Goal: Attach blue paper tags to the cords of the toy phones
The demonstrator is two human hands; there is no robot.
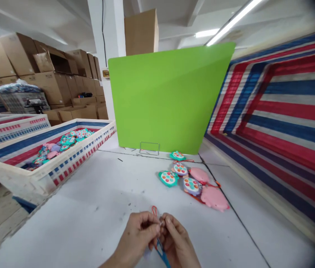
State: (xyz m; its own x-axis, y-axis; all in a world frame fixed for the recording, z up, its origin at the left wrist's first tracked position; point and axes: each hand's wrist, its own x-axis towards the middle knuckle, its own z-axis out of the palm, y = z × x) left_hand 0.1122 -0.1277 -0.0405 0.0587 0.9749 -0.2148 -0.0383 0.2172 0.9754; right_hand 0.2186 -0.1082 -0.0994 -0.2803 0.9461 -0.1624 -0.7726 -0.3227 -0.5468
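- Left hand (137, 238): low over the near edge of the desk (96, 216), fingers curled in, thumb and forefinger pinched on a small pale fitting that cannot be made out in detail.
- Right hand (177, 242): touching the left hand, fingers likewise closed, fingertips pinched on the same fitting from the other side.
- Red cord loop (154, 210): stands up just behind the pinched fingertips, held between the two hands.
- Blue piece (161, 253): shows below and between the palms, mostly hidden; whether it is a toy body or a strap cannot be told.
- Toy cluster (191, 182): lies on the desk beyond the hands and to their right, well apart from them. It consists of teal and white round toys with coloured buttons face up, and pink ones face down, several touching one another, with orange cords trailing.
- Single teal toy (177, 156): at the far end of that cluster.
- Green board (168, 100): upright, just behind the single teal toy, carried in a wire stand (149, 147).
- White crate (48, 163): left of the green board, on the desk's left edge, lined with striped sheet and holding more teal and pink toys.
- Striped sheet (280, 111): red, white and blue, right of the green board.
- Cardboard boxes (34, 70): stacked far left behind the white crate.
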